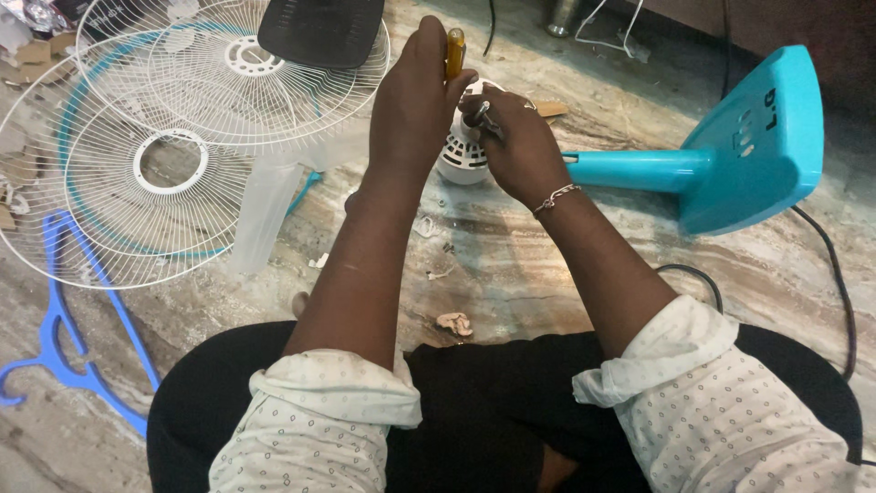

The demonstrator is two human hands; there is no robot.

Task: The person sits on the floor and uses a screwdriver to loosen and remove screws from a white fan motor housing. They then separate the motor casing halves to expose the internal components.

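My left hand grips a screwdriver with a yellow handle, held upright above a white fan motor housing. My right hand rests on the housing's right side and pinches a small dark metal part near the screwdriver's tip. The housing sits at the end of a turquoise fan stand pole that lies on the marble floor.
The stand's turquoise base lies on its side at right, with a black cable behind it. Two white wire fan guards and clear fan blades lie at left, beside a blue clothes hanger. Small scraps litter the floor.
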